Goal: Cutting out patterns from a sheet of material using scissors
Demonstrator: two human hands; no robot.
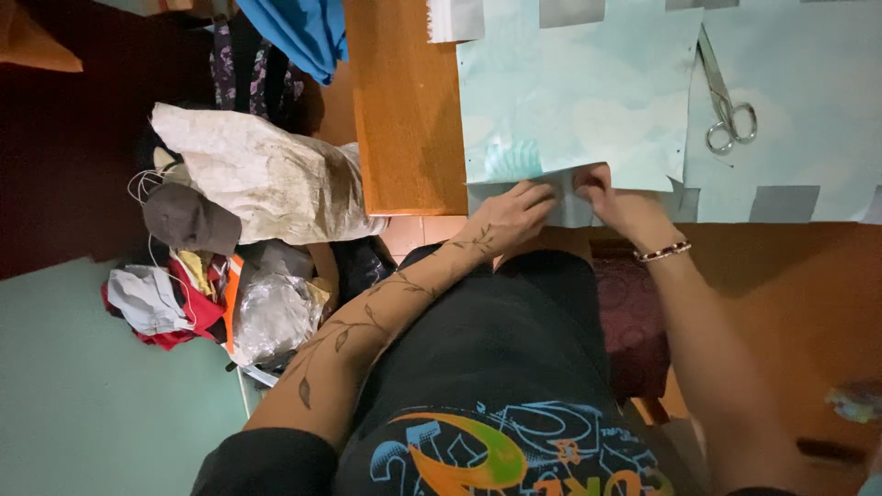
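- The pale paper sheet (579, 92) lies flat and bare, open to a hand from above.
- Scissors (726, 101) lie at its right edge.
- Bags and clothes (248, 230) crowd the floor left of the table (404, 119).

A wooden table (404, 110) carries pale blue-green paper sheets (579, 92) — and steel scissors (728, 101) resting on them.

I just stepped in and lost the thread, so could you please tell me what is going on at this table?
A person seated at the wooden table is working on a pale blue paper sheet. Both hands pinch its near edge: the left hand and the right hand sit close together, seemingly folding that edge. A pair of scissors lies untouched on the paper to the right. A pile of clothes and bags sits on the floor at the left.
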